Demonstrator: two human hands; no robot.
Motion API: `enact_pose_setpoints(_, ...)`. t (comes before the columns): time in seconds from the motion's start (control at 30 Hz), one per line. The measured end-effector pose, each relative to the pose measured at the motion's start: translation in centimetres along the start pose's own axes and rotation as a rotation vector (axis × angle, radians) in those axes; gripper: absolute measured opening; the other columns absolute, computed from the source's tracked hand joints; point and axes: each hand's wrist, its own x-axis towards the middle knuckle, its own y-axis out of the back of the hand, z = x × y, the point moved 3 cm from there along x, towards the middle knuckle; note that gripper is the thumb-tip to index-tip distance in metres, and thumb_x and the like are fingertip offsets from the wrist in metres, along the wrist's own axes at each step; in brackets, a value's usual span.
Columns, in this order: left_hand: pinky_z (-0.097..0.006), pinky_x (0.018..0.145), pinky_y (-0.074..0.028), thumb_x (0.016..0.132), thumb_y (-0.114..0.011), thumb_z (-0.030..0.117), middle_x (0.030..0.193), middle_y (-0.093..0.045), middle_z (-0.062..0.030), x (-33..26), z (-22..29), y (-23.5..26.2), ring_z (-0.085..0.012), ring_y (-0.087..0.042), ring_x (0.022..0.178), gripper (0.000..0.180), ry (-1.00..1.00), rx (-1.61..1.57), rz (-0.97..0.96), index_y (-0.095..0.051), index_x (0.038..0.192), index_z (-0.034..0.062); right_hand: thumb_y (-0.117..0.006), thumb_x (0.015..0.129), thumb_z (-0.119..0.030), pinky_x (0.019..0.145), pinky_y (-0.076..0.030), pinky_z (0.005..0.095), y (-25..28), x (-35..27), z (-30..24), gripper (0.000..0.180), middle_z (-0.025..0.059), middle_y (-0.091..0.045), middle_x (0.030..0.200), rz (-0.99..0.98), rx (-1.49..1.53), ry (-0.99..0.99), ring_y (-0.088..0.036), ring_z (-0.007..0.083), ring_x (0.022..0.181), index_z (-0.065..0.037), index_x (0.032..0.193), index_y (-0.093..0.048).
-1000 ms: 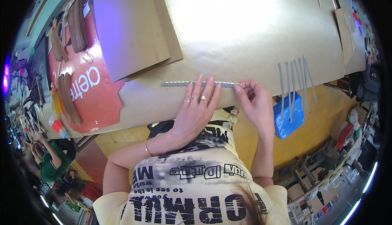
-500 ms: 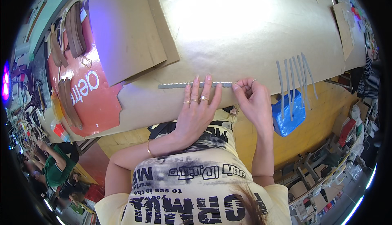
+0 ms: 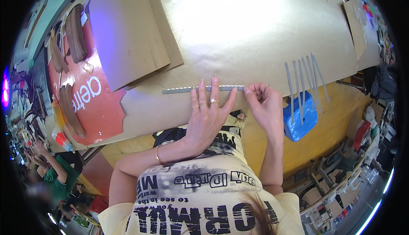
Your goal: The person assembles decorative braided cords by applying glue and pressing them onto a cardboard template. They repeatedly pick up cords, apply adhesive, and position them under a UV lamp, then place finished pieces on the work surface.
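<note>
Grey strip point(image 3: 181, 91): lying from 9 to 3 o'clock on the brown-covered table point(image 3: 272, 56), near its 6 o'clock edge.
Left hand point(image 3: 208, 113): fingers spread, laid across the strip's middle.
Right hand point(image 3: 264, 103): thumb and forefinger pinching the strip's 3 o'clock end.
Room: brown covering stretches off toward 12 and 1.
Limits: brown board point(image 3: 128, 34) at 10, near; at 3, thin strips point(image 3: 288, 81) overhang the edge.
</note>
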Motion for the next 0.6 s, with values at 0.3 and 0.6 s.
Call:
enact_pose_setpoints(0.3, -0.054, 0.107, -0.037, 0.089, -0.056, 0.019, 0.149, -0.035, -0.0290, 0.1, 0.0, 0.1, -0.0487, -0.045, 0.129, 0.063, -0.009, 0.014, 0.015, -0.038, 0.149, 0.0298, -0.068, 0.089, -0.008, 0.053, -0.042, 0.0202, -0.3, -0.4, -0.5, 0.014, 0.0008, -0.061, 0.068, 0.038, -0.076, 0.034, -0.051, 0.0040, 0.058, 0.006, 0.087, -0.065)
enact_pose_setpoints(0.6, -0.058, 0.103, -0.041, 0.094, -0.051, 0.023, 0.147, -0.037, -0.0316, 0.3, 0.3, 0.1, -0.0497, -0.049, 0.124, 0.057, -0.013, 0.058, 0.040, -0.038, 0.148, 0.0323, -0.068, 0.085, -0.003, 0.058, -0.045, 0.0243, -0.2, -1.2, 0.9, 0.028, 0.0106, -0.064, 0.089, 0.208, -0.124, 0.144, -0.056, 0.0132, 0.067, -0.001, 0.112, -0.063)
